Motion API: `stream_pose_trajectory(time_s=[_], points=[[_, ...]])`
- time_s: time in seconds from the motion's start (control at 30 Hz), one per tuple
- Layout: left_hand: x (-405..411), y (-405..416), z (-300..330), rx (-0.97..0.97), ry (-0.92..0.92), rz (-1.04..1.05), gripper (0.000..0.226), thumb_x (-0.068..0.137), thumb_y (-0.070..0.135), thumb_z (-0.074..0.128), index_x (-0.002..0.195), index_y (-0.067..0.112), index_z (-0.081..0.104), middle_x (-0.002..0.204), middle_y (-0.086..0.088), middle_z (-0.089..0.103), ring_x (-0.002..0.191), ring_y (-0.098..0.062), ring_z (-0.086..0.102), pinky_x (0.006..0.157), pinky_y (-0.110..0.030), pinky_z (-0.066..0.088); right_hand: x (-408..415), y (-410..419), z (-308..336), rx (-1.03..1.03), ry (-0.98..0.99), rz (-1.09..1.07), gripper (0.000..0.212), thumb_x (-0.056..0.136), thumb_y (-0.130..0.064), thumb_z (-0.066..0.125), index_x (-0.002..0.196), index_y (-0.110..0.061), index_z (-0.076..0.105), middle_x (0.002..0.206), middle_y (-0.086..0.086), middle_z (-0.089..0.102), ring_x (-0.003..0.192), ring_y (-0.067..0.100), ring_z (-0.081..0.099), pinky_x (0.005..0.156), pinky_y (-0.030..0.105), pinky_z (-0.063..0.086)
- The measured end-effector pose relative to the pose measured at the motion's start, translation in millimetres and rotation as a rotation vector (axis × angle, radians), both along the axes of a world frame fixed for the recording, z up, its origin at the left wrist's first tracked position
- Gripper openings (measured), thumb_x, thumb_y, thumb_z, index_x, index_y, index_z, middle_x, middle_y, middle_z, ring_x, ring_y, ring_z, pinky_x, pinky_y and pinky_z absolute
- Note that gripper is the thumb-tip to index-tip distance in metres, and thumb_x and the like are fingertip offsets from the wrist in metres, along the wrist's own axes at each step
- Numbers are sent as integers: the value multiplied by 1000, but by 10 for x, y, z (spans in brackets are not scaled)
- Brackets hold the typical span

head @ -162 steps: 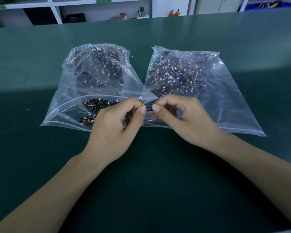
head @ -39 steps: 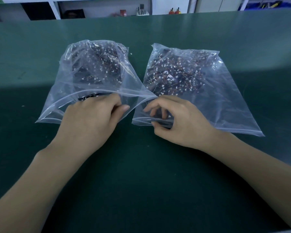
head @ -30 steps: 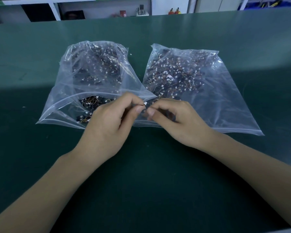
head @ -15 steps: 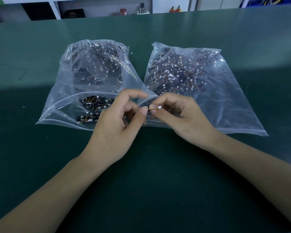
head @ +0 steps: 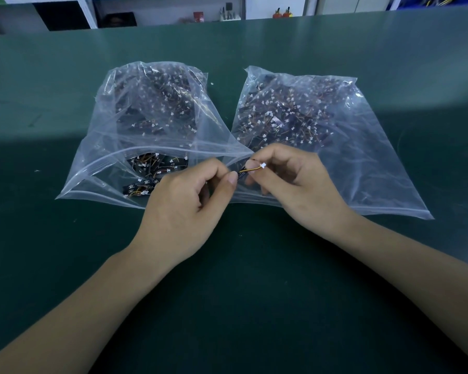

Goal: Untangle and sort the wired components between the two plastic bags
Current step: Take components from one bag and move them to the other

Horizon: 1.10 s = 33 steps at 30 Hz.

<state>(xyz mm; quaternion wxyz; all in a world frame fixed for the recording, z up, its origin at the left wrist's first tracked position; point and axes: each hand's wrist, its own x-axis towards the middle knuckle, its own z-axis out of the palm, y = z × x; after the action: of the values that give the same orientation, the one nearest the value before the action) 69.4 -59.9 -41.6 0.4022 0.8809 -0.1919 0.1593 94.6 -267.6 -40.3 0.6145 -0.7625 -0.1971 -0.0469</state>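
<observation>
Bags, two, clear plastic, lying side by side on your green table [head: 65, 265].

Left bag [head: 114, 147]: mouth toward you and gaping. Its far half is packed with small dark wired components; a loose cluster of components [head: 152, 171] with orange leads and white plugs lies just inside the opening, near your left knuckles.

Your left hand [head: 184, 209]: held in front of that bag's near right corner, fingers curled, thumb and forefinger pressed together on the dark end of a single wired component [head: 250, 170]. What lies inside the curled fingers is hidden.

Component in hand: short orange-yellow lead, stretched roughly level between your two hands, above the spot where the bags' near corners meet. White connector [head: 263, 166] at its right end, free of any tangle.

Your right hand [head: 300, 184]: fingers curled, thumb and forefinger pinching the lead just beside the white connector. The other fingers are tucked under and rest on or just above the right bag's near left corner; contact cannot be told.

Right bag [head: 376, 163]: flatter, mouth toward you. Its contents, a dense mass of components with white plugs, are spread across the far half, and the near half is mostly bare film.

Background, beyond the table's far edge: white shelving [head: 87, 12] with small items too distant to identify.
</observation>
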Motion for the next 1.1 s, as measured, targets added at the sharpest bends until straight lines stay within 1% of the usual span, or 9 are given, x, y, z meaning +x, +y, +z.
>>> stream_pose_trajectory(time_s=[0.13, 0.3, 0.47, 0.6, 0.7, 0.83, 0.87, 0.97, 1.1], points=[[-6, 0, 0, 27, -10, -6, 24, 106, 30, 60, 83, 25, 61, 65, 1, 61, 61, -23, 56, 59, -36, 43, 12, 0, -13, -63, 33, 15, 16, 103, -9, 67, 96, -21, 74, 93, 8, 75, 88, 39, 68, 83, 58, 53], [-14, -10, 22, 42, -31, 4, 24, 106, 27, 62, 82, 24, 60, 63, 8, 52, 61, -21, 53, 57, -29, 40, 2, 1, -12, -72, 28, 18, 16, 102, -7, 67, 96, -21, 74, 92, 7, 75, 90, 41, 70, 82, 59, 54], [-22, -9, 28, 51, -41, 7, 23, 104, 26, 63, 82, 27, 59, 63, 11, 51, 61, -19, 52, 57, -25, 38, -8, 3, -7, -64, 34, 26, 16, 102, -6, 66, 97, -20, 73, 89, -3, 77, 84, 32, 69, 82, 54, 55], [-16, -15, 30, 56, -56, 7, 22, 103, 28, 62, 81, 27, 59, 65, 10, 51, 62, -19, 52, 57, -25, 37, -15, -6, -4, -56, 24, 34, 19, 102, -5, 66, 97, -22, 73, 90, 0, 77, 78, 24, 68, 81, 53, 56], [-21, -18, 34, 55, -63, 4, 22, 102, 28, 62, 80, 30, 58, 65, 10, 52, 62, -19, 52, 57, -25, 38, -11, 0, -5, -55, 31, 42, 18, 103, -6, 66, 97, -21, 73, 90, 0, 76, 81, 30, 68, 82, 55, 55], [-15, -13, 36, 54, -82, 0, 22, 102, 27, 62, 81, 25, 60, 65, 11, 51, 61, -19, 51, 57, -29, 39, -9, -13, 11, -64, 37, 52, 17, 103, -6, 65, 97, -20, 72, 86, -4, 75, 74, 10, 64, 79, 49, 54], [-12, -10, 38, 52, -86, -1, 22, 103, 27, 62, 81, 26, 60, 65, 11, 51, 61, -19, 51, 56, -29, 39, -8, -13, 15, -60, 38, 52, 17, 103, -6, 65, 97, -20, 72, 85, -5, 75, 74, 8, 64, 79, 49, 54], [-10, -7, 36, 47, -89, -4, 25, 105, 25, 64, 81, 26, 60, 66, 13, 50, 60, -20, 51, 56, -27, 39, -7, -8, 8, -43, 40, 49, 17, 103, -7, 65, 97, -21, 72, 86, -3, 76, 75, 13, 64, 80, 53, 54], [-3, 3, 25, 41, -100, -4, 24, 104, 23, 64, 80, 24, 59, 67, 13, 49, 61, -18, 49, 57, -24, 36, -9, -6, 0, -48, 18, 59, 20, 104, -8, 66, 96, -26, 72, 84, -2, 75, 76, 31, 65, 79, 59, 53]])
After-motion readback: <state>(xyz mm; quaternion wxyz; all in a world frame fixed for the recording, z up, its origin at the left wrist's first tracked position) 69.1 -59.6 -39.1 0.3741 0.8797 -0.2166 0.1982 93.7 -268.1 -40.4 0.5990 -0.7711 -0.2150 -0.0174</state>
